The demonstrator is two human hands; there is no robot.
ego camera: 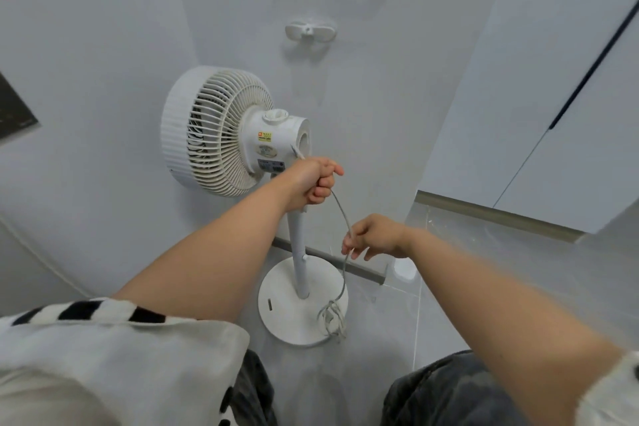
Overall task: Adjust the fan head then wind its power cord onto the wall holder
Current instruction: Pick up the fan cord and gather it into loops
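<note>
The bare grey wall between the white ribbed plastic fan head (214,130) and the white two-armed plastic wall holder (310,30) above it is open, with nothing standing out from it. The fan's white motor housing (280,140) juts out just below and left of the holder. The left hand (313,180), fisted on the thin grey power cord (340,211), sits right against the housing and the top of the white pole (299,252). The right hand (373,237) pinches the cord lower down, clear of the pole. Loose cord loops (332,320) lie at the right edge of the round white base (276,301) on the floor. The white cabinet doors (539,114) close off the right side.
</note>
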